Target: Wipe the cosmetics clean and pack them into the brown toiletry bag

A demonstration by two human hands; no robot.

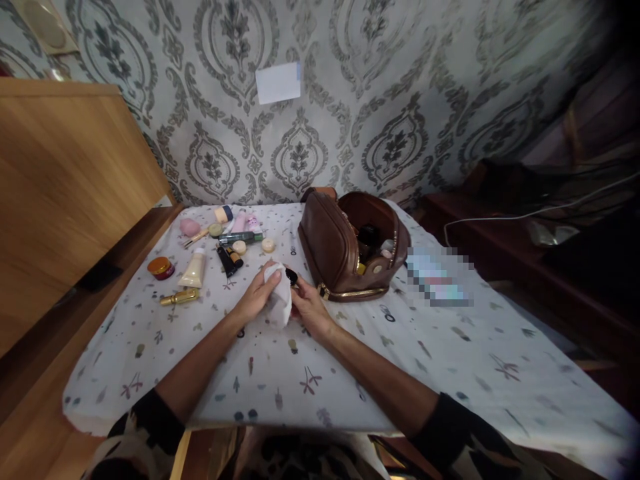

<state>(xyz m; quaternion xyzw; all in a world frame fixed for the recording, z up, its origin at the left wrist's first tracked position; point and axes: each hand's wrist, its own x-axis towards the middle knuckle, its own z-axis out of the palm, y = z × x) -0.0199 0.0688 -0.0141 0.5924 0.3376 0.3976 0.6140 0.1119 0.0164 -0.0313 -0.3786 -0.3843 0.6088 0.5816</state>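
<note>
Above the middle of the table, my left hand (255,295) pinches a crumpled white wipe (279,303). My right hand (314,312) is close beside it, fingers closed around a small black-topped cosmetic item (291,275) whose lower part is hidden. The wipe touches or nearly touches this item. Just beyond my right hand stands a brown makeup bag (325,247), unzipped, with several cosmetics inside. Left of my hands lie black tubes (226,260), a cream tube (193,270), a gold tube (179,297) and an orange-lidded jar (160,268).
Farther back are a green bottle (240,237), a pink sponge (190,227) and small round pots (269,245). A blurred flat object (437,277) lies right of the bag. A wooden cabinet (65,200) borders the left side, the patterned wall (300,147) the back.
</note>
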